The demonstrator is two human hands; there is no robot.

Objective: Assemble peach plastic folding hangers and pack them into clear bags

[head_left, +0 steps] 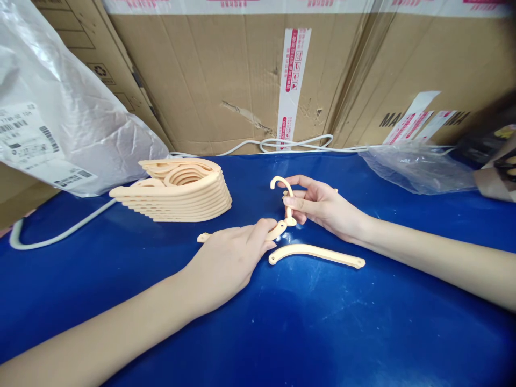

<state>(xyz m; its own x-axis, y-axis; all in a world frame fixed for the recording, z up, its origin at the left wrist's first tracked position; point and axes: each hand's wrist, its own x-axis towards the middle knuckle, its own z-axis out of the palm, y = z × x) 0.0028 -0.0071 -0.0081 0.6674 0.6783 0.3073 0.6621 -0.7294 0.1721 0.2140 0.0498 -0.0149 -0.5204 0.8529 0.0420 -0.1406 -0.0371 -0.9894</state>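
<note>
My left hand point(231, 252) is closed round a cream plastic hanger arm point(277, 231); one end with a small hole shows past the fingertips, the other behind the knuckles. My right hand point(322, 204) pinches a cream hanger hook point(288, 188) upright between thumb and fingers, its curve pointing left. The hook's lower end is close to the holed end of the arm; whether they touch I cannot tell. Just below both hands, a second, loose hanger arm point(316, 252) lies on the blue table. A neat stack of folded cream hangers point(177, 193) sits to the left.
Large cardboard boxes point(201, 75) stand along the back of the blue table point(306, 328). A white plastic mailer point(80, 107) with labels leans at the left. A white cable point(242, 144) runs along the back, and a clear plastic bag point(419, 169) lies at the right.
</note>
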